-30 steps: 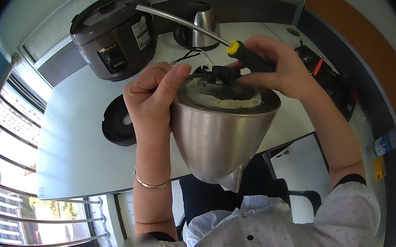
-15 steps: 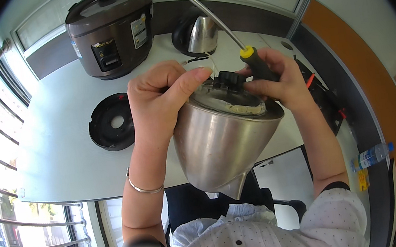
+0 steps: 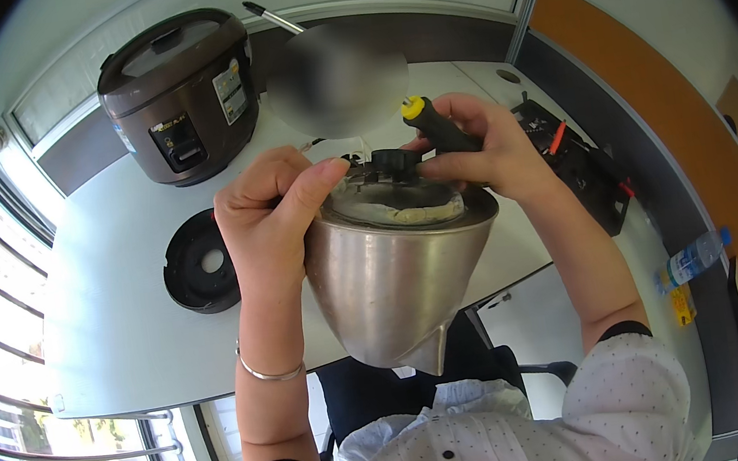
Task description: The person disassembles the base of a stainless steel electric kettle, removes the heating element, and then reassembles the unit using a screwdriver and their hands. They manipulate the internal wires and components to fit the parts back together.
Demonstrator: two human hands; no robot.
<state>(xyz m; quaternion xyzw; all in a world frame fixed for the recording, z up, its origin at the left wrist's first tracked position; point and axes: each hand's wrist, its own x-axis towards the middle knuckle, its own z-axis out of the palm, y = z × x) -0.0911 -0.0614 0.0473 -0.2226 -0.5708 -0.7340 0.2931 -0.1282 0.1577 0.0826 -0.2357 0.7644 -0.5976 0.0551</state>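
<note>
A metal kettle body [image 3: 399, 282] is held upside down above the table's front edge, spout pointing down and toward me. My left hand [image 3: 269, 211] is closed on its left rim, thumb on top near the underside's edge. On the exposed underside sits a round black connector [image 3: 395, 162], with whitish residue along the near edge. My right hand [image 3: 493, 144] is closed round a screwdriver [image 3: 449, 127] with a black and yellow handle; its shaft points up and to the left. The right thumb and fingertips also reach the connector. Thin wires rise behind it.
A brown rice cooker [image 3: 174, 97] stands at the back left of the white table [image 3: 122, 338]. A round black base [image 3: 184, 273] lies left of my forearm. An open black tool case [image 3: 570, 167] is at the right, with a water bottle [image 3: 692, 261] beyond. A blur covers the back middle.
The kettle body, both hands and the screwdriver have shifted a little left in the picture, and the body is slightly more upright. The grip of both hands stays the same.
</note>
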